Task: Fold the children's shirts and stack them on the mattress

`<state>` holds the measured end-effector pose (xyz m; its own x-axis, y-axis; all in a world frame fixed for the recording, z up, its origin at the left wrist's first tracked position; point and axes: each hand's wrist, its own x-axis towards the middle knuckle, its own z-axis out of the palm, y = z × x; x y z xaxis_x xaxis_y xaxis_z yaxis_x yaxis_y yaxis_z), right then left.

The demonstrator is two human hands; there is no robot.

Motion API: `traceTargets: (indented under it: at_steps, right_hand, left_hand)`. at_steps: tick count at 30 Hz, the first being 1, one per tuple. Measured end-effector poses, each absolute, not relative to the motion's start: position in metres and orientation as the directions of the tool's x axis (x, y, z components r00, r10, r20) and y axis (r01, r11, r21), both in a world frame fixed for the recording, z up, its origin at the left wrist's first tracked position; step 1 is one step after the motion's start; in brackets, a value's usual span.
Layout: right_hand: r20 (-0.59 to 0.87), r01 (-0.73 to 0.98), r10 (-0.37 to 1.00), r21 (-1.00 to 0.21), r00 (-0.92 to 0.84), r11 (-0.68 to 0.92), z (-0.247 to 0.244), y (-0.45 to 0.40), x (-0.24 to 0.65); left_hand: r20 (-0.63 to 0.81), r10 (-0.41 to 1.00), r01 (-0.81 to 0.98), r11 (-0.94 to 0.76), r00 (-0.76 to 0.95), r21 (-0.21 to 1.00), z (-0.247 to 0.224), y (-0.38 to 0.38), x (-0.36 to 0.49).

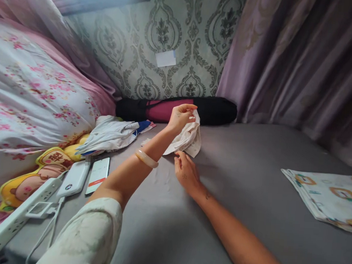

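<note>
A crumpled off-white cloth [190, 140] hangs above and partly rests on the grey sheet [239, 168], near the middle of the view. My left hand [182, 117], with a pale bangle on its forearm, is raised and pinches the cloth's upper edge. Lower down, my right hand [187, 174] is at the cloth's bottom edge, its thumb and index finger close together. Whether a bit of the cloth is between those fingertips is hard to make out.
Folded patterned cloth [328, 199] lies at the right. On the left are a grey garment pile [111, 133], a phone [98, 175], a white power bank [74, 179], a power strip [16, 217] with cables and a yellow plush [24, 187]. A black-and-red bag [171, 109] lies along the wall.
</note>
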<state>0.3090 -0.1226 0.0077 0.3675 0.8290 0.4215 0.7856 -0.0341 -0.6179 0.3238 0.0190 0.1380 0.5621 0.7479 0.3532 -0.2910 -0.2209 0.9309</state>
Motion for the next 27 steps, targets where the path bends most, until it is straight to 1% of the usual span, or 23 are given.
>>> traceTargets:
  at_steps: [5, 9, 11, 13, 15, 17, 18, 20, 23, 25, 27]
  right_hand:
    - [0.335, 0.703, 0.853, -0.71, 0.401, -0.052, 0.009, -0.121, 0.319]
    - [0.292, 0.628, 0.847, -0.775, 0.444, -0.062, 0.003, -0.114, 0.33]
    - [0.266, 0.603, 0.838, -0.792, 0.477, -0.092, 0.004, -0.112, 0.337]
    - [0.262, 0.585, 0.815, -0.803, 0.518, -0.114, 0.01, -0.113, 0.346]
    - [0.291, 0.584, 0.777, -0.803, 0.559, -0.119, 0.02, -0.117, 0.358]
    - [0.351, 0.604, 0.719, -0.788, 0.6, -0.119, 0.032, -0.124, 0.373]
    - [0.389, 0.617, 0.682, -0.778, 0.619, -0.117, 0.038, -0.127, 0.382]
    - [0.462, 0.629, 0.603, -0.772, 0.651, -0.088, 0.049, -0.134, 0.399]
    - [0.527, 0.629, 0.522, -0.777, 0.671, -0.022, 0.063, -0.145, 0.424]
    - [0.539, 0.605, 0.515, -0.794, 0.666, 0.048, 0.073, -0.153, 0.436]
    - [0.502, 0.518, 0.542, -0.844, 0.674, 0.137, 0.084, -0.164, 0.445]
  left_hand:
    - [0.284, 0.744, -0.261, -0.152, 0.605, 0.953, 0.125, -0.006, 0.345]
    - [0.271, 0.747, -0.233, -0.159, 0.607, 0.959, 0.117, -0.008, 0.35]
    - [0.311, 0.751, -0.224, -0.219, 0.583, 0.95, 0.114, 0.001, 0.349]
    - [0.399, 0.744, -0.206, -0.343, 0.536, 0.916, 0.114, 0.015, 0.342]
    - [0.515, 0.716, -0.144, -0.513, 0.471, 0.846, 0.115, 0.03, 0.331]
    - [0.619, 0.676, -0.028, -0.666, 0.401, 0.745, 0.117, 0.041, 0.317]
    - [0.656, 0.657, 0.032, -0.715, 0.371, 0.698, 0.118, 0.044, 0.309]
    - [0.695, 0.637, 0.128, -0.761, 0.333, 0.636, 0.119, 0.047, 0.296]
    - [0.688, 0.642, 0.2, -0.764, 0.338, 0.614, 0.118, 0.044, 0.283]
    - [0.677, 0.641, 0.19, -0.762, 0.362, 0.62, 0.116, 0.04, 0.278]
    - [0.665, 0.638, 0.11, -0.748, 0.388, 0.654, 0.113, 0.034, 0.275]
